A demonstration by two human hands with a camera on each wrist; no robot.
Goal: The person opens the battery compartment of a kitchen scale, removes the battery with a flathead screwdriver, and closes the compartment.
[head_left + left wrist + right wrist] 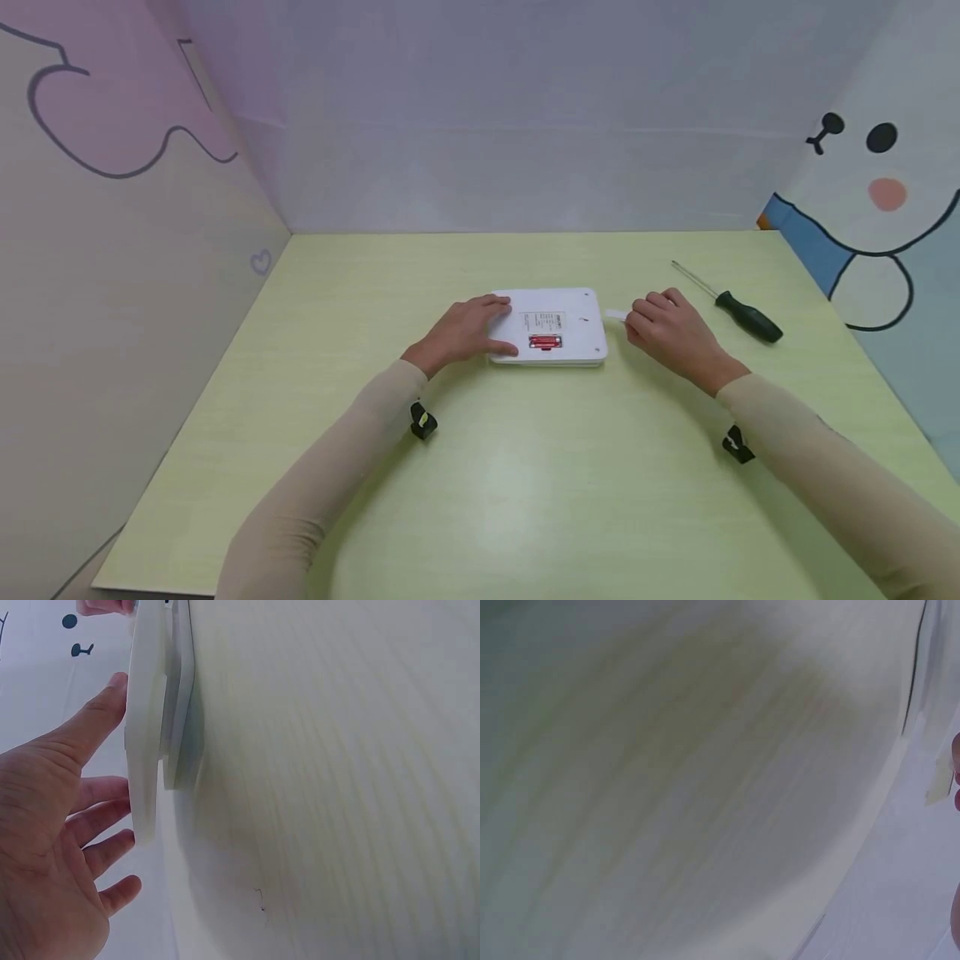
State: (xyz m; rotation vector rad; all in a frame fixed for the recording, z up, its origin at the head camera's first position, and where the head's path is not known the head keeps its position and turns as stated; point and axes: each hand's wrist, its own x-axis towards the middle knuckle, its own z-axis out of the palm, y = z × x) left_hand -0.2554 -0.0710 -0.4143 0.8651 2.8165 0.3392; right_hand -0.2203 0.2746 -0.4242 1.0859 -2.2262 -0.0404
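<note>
A flat white device (579, 335), which looks like a kitchen scale turned underside up, lies on the table. Red batteries (545, 342) show in its uncovered compartment, just below a printed label. On its left end rests my left hand (463, 330), thumb and fingers spread over the near and far corners; the left wrist view has these fingertips touching the upper face of the device (144, 742). Just off its right end, my right hand (670, 328) pinches a small thin white piece (616, 315), like a battery cover. Most of the right hand falls outside the right wrist view.
A screwdriver (750, 320) with a dark handle lies to the right, beyond my right hand, its tip pointing to the back. The pale yellow-green table (495, 467) ends at a back wall (480, 167), with printed side panels left and right.
</note>
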